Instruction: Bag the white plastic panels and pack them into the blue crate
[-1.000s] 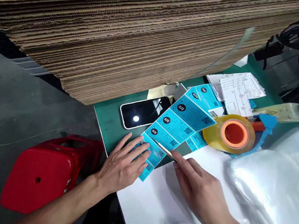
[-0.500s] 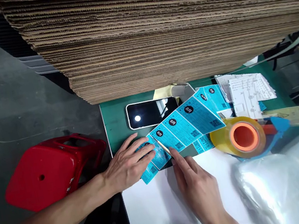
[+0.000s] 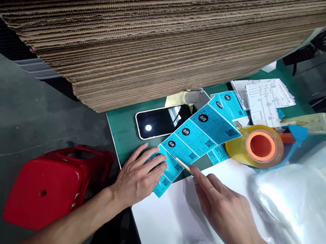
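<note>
A: Why is the left hand (image 3: 137, 175) flat?
B: Its fingers are spread open, seemingly pinning the blue label strip (image 3: 204, 129), which lies at twelve o'clock from the right hand (image 3: 227, 211).
A: And those fingers?
B: Pinching a thin wooden stick (image 3: 183, 164) against the strip. A tape roll (image 3: 260, 146) sits at one o'clock, a phone (image 3: 163, 122) farther at eleven.

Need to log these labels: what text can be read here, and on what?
"8月" in white on the black circles of the blue labels.
Their fine print: too small to read.
White printed papers: too small.
Bottle label: too blurred.
Marks on the red stool: too blurred.
</note>
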`<act>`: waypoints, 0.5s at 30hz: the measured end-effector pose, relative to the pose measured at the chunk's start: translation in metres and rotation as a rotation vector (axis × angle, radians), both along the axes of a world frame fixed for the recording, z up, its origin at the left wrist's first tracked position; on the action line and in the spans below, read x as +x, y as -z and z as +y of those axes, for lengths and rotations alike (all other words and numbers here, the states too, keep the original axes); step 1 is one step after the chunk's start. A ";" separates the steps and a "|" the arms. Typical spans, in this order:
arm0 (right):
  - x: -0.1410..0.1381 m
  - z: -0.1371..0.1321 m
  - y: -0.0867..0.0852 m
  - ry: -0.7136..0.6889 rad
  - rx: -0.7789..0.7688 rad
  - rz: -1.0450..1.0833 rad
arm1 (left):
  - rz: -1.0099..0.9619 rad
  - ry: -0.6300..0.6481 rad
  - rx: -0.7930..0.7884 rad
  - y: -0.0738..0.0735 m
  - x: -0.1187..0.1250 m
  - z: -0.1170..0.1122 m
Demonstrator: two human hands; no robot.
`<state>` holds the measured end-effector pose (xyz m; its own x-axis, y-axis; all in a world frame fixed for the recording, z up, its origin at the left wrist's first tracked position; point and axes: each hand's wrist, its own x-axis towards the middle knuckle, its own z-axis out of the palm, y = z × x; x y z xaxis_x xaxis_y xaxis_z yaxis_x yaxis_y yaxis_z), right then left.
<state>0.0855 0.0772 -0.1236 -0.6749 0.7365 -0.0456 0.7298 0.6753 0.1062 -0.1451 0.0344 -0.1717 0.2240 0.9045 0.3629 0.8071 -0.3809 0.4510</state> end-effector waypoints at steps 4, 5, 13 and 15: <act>0.014 -0.006 -0.001 -0.009 0.012 -0.022 | 0.001 0.004 -0.011 0.001 -0.001 0.000; 0.017 -0.007 -0.002 -0.010 0.019 -0.030 | 0.004 0.006 -0.014 0.001 -0.001 0.000; 0.035 -0.011 -0.006 -0.036 0.085 -0.032 | 0.022 0.014 -0.039 -0.001 -0.001 0.000; 0.040 -0.012 -0.007 -0.033 0.078 -0.040 | 0.026 0.012 -0.044 -0.002 -0.001 0.000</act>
<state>0.1251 0.0654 -0.1161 -0.6979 0.7160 -0.0167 0.7012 0.6878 0.1877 -0.1459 0.0344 -0.1701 0.2436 0.9167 0.3167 0.8143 -0.3707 0.4466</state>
